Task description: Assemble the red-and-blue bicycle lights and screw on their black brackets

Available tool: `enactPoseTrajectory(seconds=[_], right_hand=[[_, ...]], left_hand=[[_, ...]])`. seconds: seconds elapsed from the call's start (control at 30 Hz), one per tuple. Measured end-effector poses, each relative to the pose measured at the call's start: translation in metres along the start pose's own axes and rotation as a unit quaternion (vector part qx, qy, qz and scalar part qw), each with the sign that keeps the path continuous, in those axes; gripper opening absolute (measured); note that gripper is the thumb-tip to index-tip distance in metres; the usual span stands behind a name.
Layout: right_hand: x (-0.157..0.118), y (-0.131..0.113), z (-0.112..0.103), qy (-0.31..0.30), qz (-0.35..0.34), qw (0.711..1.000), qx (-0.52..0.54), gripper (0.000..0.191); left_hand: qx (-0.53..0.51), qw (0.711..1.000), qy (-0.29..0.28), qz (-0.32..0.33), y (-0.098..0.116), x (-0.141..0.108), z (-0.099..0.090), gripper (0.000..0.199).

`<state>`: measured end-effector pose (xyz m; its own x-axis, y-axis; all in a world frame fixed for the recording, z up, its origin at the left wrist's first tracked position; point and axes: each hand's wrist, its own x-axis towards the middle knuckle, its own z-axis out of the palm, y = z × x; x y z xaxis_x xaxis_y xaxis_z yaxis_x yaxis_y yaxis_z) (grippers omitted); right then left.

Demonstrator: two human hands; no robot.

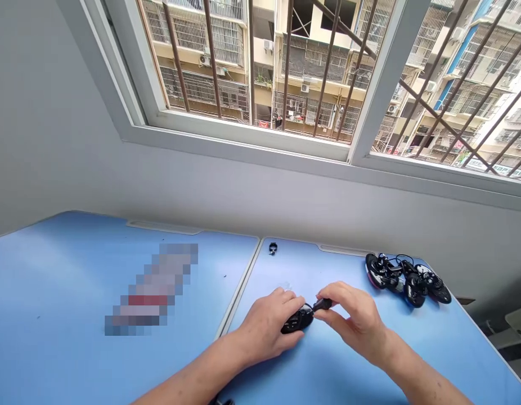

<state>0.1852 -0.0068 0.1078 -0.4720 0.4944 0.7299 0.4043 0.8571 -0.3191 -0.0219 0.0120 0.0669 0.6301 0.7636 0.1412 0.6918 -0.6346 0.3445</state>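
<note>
Right grip (358, 322) on black piece (323, 304) (tip leftward)

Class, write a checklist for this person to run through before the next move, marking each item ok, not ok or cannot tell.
1. Left hand steadies the glossy black device: ok.
2. Right hand grips the short black piece between its fingers: ok.
3. That piece is fully joined to the device: cannot tell, too small.
4. Small black ring-shaped part lies apart from both hands: ok.
5. Black devices on the right lie separated: not ok, they are bunched together.
</note>
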Motion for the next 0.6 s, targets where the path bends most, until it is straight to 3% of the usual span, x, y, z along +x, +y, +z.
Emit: enactPoseTrajectory(seconds=[0.2, 0.4, 0.6], right_hand=[[-0.001, -0.004, -0.015, -0.099, 0.035, 0.993, 0.048, 0.034], [0.002, -0.003, -0.012, -0.088, 0.065, 0.988, 0.111, 0.03], [0.002, -0.001, 0.0, -0.057, 0.064, 0.991, 0.1, 0.016]], left_hand=[[0.008, 1.0, -0.012, -0.013, -0.004, 0.001, -0.008, 0.026], [-0.005, 1.0, -0.023, -0.012, -0.004, 0.0, -0.012, 0.026], [-0.005, 0.999, -0.034, -0.002, -0.002, 0.001, -0.015, 0.019]])
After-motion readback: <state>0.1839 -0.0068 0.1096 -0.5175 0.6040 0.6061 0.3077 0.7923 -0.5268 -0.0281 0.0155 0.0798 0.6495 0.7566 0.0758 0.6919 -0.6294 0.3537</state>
